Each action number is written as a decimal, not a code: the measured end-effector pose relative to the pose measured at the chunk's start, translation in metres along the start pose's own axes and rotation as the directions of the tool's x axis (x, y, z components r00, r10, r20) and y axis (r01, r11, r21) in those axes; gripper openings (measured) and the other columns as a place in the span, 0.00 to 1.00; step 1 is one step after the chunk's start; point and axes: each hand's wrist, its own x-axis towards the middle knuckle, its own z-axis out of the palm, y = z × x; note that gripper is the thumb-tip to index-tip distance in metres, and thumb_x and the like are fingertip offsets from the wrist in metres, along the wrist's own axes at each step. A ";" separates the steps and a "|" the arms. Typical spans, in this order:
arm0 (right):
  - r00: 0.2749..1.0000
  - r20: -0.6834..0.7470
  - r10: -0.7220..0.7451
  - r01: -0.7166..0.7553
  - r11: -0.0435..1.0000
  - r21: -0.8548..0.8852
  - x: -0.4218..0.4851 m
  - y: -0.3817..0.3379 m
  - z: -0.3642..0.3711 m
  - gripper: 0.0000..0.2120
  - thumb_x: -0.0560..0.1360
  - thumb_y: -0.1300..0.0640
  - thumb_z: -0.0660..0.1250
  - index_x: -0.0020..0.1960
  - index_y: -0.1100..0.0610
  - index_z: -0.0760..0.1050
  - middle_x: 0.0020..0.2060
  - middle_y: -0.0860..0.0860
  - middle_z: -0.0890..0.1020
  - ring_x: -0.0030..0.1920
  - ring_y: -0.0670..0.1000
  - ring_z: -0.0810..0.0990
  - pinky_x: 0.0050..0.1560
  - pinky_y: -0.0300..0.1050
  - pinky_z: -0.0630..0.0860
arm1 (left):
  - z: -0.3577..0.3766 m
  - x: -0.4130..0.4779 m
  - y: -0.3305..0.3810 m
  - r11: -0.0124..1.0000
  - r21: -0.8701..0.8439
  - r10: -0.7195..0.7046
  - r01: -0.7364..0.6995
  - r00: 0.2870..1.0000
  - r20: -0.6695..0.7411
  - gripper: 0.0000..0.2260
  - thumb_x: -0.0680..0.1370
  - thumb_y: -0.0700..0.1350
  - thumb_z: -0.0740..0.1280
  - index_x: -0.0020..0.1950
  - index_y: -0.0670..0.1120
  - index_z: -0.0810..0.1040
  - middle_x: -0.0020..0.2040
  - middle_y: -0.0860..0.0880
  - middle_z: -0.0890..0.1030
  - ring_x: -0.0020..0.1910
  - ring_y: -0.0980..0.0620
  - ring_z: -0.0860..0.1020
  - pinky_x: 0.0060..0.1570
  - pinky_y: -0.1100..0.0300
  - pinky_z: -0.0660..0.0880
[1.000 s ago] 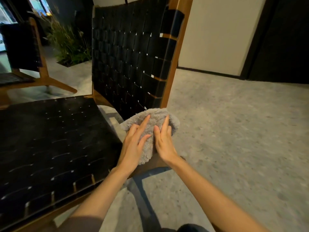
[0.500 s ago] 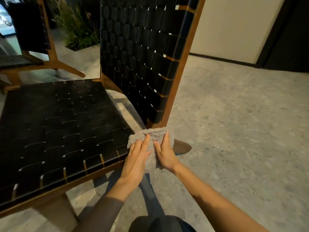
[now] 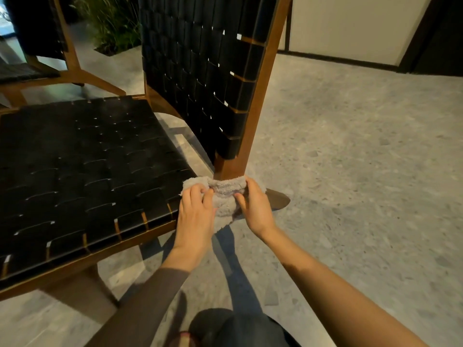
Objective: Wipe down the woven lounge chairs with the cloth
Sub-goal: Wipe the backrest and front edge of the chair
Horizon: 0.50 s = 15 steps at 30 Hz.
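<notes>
Cloth: a grey fluffy cloth (image 3: 225, 196) is wrapped round the foot of the post (image 3: 253, 121), the brown wooden upright at the right edge of the backrest, where that upright meets the low side rail (image 3: 278, 200).
Left hand: the left hand (image 3: 196, 209) grips the cloth's left end with curled fingers, at the back right corner of the seat (image 3: 87, 159).
Right hand: the right hand (image 3: 255, 206) holds the cloth's right end, thumb pressed on the front and fingers curled over the top, against the post.
Near chair: the near chair (image 3: 155, 229) has a wooden frame and black woven straps; the seat lies to the left of the hands, and the backrest (image 3: 200, 58) rises tilted above them.
In the way: the post and the lowest straps of the backrest stand right behind the cloth, the seat edge touches it on the left, and the tip of the side rail juts out on the floor just right of the right hand.
Second chair: a second chair (image 3: 37, 46) of the same make stands at the upper left, well apart from the hands.
Plant bed: a dark bed (image 3: 107, 50) at floor level holds a tall grassy plant (image 3: 112, 21), behind both chairs.
Floor: the speckled grey floor (image 3: 350, 171) spreads to the right and bears the shadows of the arms.
Wall: a pale wall (image 3: 350, 26) with a dark base strip closes the far side, next to a dark panel (image 3: 438, 33).
Person: a brown sleeve (image 3: 140, 309) covers the left forearm, the right forearm is bare, and dark clothing (image 3: 238, 329) shows at the bottom edge.
</notes>
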 end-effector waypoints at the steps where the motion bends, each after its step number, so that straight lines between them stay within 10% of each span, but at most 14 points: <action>1: 1.000 -0.022 0.001 -0.002 0.999 -0.045 0.001 0.003 -0.005 0.11 0.78 0.61 0.64 0.60 0.59 0.73 0.49 0.47 0.77 0.48 0.45 0.75 0.47 0.37 0.69 | -0.001 -0.001 -0.001 0.999 -0.036 0.003 -0.003 1.000 -0.021 0.24 0.78 0.48 0.65 0.72 0.46 0.63 0.67 0.46 0.61 0.64 0.50 0.62 0.64 0.59 0.67; 8: 0.994 -0.080 0.068 -0.079 0.988 -0.133 -0.005 0.019 -0.039 0.07 0.74 0.63 0.69 0.53 0.58 0.80 0.43 0.52 0.83 0.44 0.49 0.81 0.48 0.49 0.79 | 0.026 -0.034 0.034 0.881 -0.462 -0.159 0.097 0.983 -0.097 0.14 0.75 0.41 0.70 0.60 0.47 0.77 0.56 0.48 0.74 0.53 0.53 0.74 0.44 0.67 0.70; 15: 0.997 -0.066 0.029 -0.040 0.985 -0.169 -0.001 0.031 -0.043 0.13 0.76 0.61 0.67 0.60 0.58 0.79 0.51 0.53 0.84 0.48 0.42 0.78 0.51 0.32 0.73 | 0.071 -0.028 0.080 0.318 -0.855 -0.656 0.409 0.746 0.113 0.12 0.73 0.40 0.71 0.56 0.49 0.80 0.54 0.48 0.80 0.49 0.54 0.77 0.46 0.66 0.74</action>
